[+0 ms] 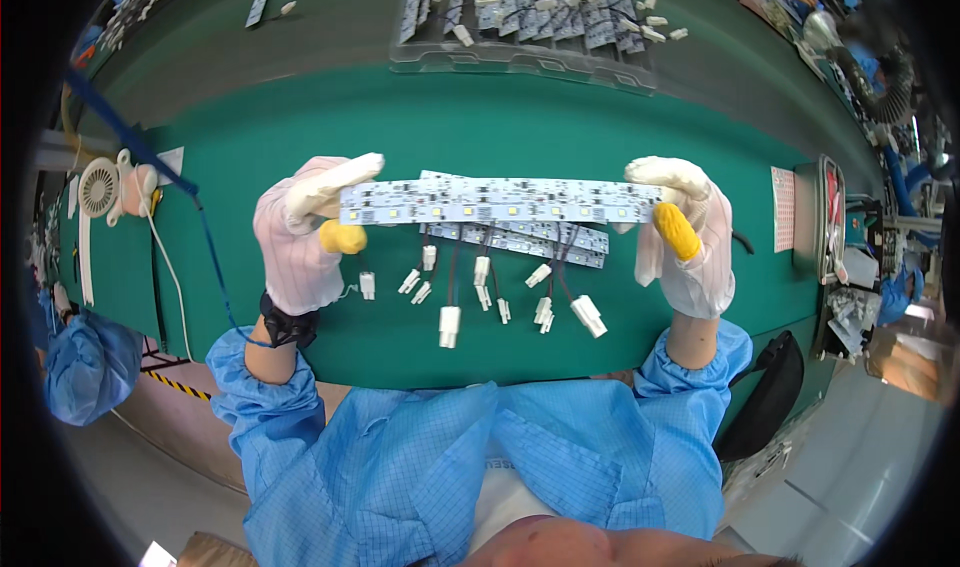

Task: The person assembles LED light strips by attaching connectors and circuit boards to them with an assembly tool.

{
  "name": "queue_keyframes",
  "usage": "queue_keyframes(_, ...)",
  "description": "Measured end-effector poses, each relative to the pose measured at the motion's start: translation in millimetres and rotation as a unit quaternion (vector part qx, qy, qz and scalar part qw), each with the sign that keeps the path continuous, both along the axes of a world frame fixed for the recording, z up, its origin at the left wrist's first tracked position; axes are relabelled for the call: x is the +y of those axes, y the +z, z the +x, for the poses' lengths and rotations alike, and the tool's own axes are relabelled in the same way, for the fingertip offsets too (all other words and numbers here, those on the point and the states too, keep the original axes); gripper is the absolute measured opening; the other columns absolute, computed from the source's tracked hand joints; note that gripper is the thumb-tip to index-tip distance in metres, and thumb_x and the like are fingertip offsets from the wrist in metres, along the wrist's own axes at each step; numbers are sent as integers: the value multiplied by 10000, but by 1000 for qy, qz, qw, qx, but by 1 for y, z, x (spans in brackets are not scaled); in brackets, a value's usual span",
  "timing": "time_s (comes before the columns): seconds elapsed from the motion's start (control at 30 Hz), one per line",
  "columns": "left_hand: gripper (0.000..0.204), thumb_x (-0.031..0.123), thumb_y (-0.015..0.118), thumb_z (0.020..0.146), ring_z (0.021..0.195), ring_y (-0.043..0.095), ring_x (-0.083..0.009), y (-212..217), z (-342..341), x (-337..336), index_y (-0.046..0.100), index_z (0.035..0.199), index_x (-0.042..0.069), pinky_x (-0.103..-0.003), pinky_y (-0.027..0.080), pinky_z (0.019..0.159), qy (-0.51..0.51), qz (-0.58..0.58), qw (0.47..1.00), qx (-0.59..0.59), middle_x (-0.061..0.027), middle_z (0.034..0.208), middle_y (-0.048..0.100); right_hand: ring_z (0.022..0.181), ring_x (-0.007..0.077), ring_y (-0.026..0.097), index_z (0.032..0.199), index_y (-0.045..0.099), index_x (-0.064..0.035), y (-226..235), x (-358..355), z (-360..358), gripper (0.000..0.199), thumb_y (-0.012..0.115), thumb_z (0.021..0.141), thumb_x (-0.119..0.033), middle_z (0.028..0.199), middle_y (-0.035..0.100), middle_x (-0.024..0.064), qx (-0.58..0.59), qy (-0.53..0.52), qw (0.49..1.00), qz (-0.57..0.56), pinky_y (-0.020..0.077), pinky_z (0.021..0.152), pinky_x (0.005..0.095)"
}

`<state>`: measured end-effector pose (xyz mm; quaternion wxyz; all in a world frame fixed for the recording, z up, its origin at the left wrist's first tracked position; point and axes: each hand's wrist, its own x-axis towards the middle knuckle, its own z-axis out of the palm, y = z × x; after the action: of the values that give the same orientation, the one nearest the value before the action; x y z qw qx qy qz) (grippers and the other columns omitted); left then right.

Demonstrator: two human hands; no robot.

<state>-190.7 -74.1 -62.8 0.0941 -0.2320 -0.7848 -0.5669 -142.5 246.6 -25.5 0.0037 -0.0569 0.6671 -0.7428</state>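
Crosswise between hands (300, 232) (700, 237), LED strip (490, 199)

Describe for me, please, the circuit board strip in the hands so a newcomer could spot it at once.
Over the green mat, look between the gloved left hand and gloved right hand. There spans the long white circuit board strip; unlike the strips lying on the mat, it is held at both ends.

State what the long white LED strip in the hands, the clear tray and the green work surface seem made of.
Long white LED strip: probably rigid circuit board, smooth white coating; it spans straight and carries small yellowish LEDs.
Clear shallow tray: likely thin, glossy plastic; its see-through rim catches light.
Green work surface: perhaps rubber or vinyl, matte; its colour is even, exact material unclear.
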Motion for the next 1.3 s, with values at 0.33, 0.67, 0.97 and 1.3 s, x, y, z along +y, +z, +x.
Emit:
queue_keyframes(0.33,596,506,571,843,791,598,-137,-6,-3,5,615,1121,-19,-249,460,700,49,-15,997,-55,-86,928,643,449,69,523,1114,528,54,12,-3,3,484,670,826,-308,860,618,102,-28,10,998,46,379,417,168)
queue_keyframes(0.67,665,541,613,802,810,595,-121,-14,-5,0,598,1153,-24,-234,463,705,36,0,997,-65,-84,972,652,526,72,560,1129,540,42,3,3,0,473,678,827,-296,787,635,72,55,38,996,54,426,522,175)
queue_keyframes(0.97,573,331,743,750,861,611,-154,-10,7,-2,588,1125,-73,-243,483,743,16,104,991,-85,-120,1006,639,443,65,524,1136,511,65,-1,2,-3,594,665,804,-403,760,600,70,1,6,996,93,372,405,166)
queue_keyframes(1.3,483,299,721,752,768,613,-176,2,6,0,617,1111,-7,-269,479,680,-7,32,999,42,-132,927,645,470,84,551,1141,517,54,-7,-4,-9,358,587,860,-156,813,632,113,55,2,995,84,378,411,171)
